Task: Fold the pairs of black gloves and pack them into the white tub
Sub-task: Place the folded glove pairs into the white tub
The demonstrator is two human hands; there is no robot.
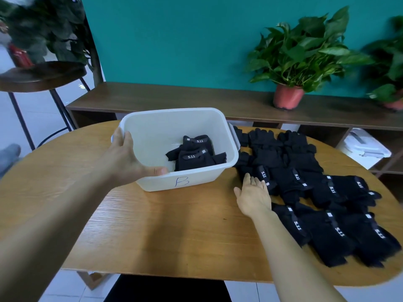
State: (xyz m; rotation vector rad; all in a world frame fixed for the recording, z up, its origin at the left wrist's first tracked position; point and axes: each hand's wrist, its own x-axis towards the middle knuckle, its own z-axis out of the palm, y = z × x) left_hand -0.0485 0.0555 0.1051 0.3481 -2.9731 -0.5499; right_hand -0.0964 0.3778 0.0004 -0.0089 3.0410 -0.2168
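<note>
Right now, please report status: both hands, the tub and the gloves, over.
Left hand holds tub by near left corner. Right hand open, reaching loose gloves on table. Folded gloves in tub. Nothing blocks the way.

Rightmost plant [390,62] blurred and cropped; white tub [234,144] hides part of some gloves [243,136]

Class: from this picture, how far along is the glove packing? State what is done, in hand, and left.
Done: two folded pairs, it seems, lie in the tub. In hand: the left hand grips the tub's rim; the right hand reaches flat to the unfolded gloves. Left: nearly all the gloves, spread on the table.
</note>
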